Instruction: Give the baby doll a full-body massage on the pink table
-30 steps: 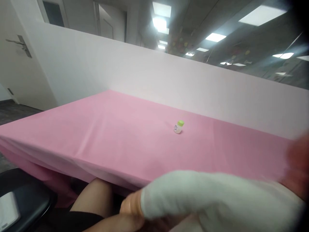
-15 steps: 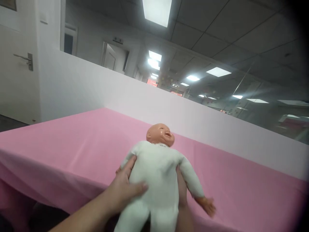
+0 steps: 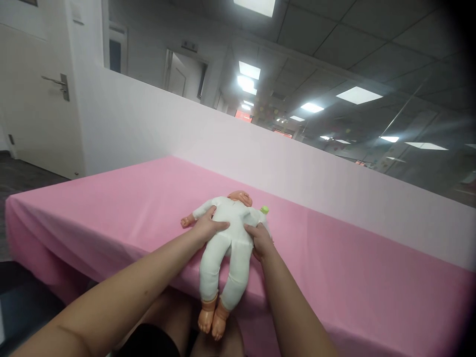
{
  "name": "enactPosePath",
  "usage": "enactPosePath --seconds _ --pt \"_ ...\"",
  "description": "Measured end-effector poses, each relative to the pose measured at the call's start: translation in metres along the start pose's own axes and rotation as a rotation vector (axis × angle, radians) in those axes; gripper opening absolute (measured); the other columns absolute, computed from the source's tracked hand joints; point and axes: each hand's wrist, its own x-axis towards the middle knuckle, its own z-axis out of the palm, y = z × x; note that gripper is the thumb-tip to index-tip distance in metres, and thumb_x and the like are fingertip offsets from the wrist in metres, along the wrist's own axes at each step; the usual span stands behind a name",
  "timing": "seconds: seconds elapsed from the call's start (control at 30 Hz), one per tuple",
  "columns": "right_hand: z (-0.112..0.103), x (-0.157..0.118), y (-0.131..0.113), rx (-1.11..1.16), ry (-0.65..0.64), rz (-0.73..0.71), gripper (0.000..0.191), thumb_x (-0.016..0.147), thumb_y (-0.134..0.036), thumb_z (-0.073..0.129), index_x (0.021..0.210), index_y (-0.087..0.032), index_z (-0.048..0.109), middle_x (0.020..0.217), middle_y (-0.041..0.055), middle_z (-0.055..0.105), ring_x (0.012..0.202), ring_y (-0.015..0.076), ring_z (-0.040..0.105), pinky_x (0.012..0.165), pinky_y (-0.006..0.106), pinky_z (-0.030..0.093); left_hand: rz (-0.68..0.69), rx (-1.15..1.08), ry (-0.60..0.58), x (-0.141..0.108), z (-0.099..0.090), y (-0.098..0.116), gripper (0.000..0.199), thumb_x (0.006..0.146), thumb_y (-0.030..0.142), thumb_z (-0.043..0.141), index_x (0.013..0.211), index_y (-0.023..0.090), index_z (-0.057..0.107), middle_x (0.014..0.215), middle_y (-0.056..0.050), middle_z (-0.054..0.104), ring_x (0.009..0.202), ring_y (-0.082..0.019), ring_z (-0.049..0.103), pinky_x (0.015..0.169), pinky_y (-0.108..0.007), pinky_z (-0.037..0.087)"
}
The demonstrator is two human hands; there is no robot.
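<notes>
A baby doll (image 3: 232,218) with a white cloth body lies on its back on the pink tablecloth (image 3: 141,198), its head toward the wall. Its bare feet (image 3: 213,320) hang over the table's near edge, above my lap. My left hand (image 3: 208,227) grips the doll's side at the waist, thumb across its belly. On the opposite side my right hand (image 3: 260,239) holds the torso, its thumb on the front and its other fingers mostly hidden. Just beyond the doll's shoulder sits a small green object (image 3: 264,209), its kind unclear.
A low white wall (image 3: 238,148) runs along the table's far side, with glass above it. At the left stands a white door (image 3: 40,94) with a metal handle. A dark object (image 3: 26,302) is at the lower left, by the tablecloth's hanging edge.
Both hands have carried the doll away from me and down onto the table. It was held up closer before; now its legs, feet and the green object show.
</notes>
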Motion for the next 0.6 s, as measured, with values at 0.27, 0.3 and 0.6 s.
enactPosePath --seconds 0.27,0.3,0.6 --pt "-0.004 0.034 0.000 -0.707 0.111 0.142 0.038 0.072 -0.050 0.080 0.086 -0.017 0.068 0.091 0.0124 0.074 0.087 0.0312 0.067 0.078 0.040 0.050 -0.155 0.310 0.034 0.064 -0.033 -0.039 0.076 0.064 0.052 0.082 0.127 0.014 0.066 0.113 -0.016 0.076 0.095 -0.035 0.072 0.074 -0.035 0.053" --pt "-0.005 0.035 0.000 -0.825 0.099 0.132 0.035 0.074 -0.051 0.078 0.077 -0.018 0.067 0.084 0.0118 0.073 0.083 0.0311 0.067 0.076 0.040 0.048 -0.145 0.382 0.012 0.068 -0.039 -0.041 0.065 0.063 0.053 0.082 0.114 0.014 0.071 0.103 -0.015 0.077 0.089 -0.034 0.072 0.070 -0.035 0.051" --pt "-0.006 0.077 -0.010 -1.060 0.174 -0.281 0.022 0.089 -0.042 0.058 0.081 -0.025 0.069 0.082 0.0018 0.073 0.077 0.0217 0.065 0.071 0.032 0.046 0.114 0.498 0.201 0.119 -0.042 -0.012 0.027 0.083 0.051 0.063 0.078 0.025 0.068 0.076 -0.004 0.071 0.073 -0.025 0.065 0.063 -0.033 0.042"
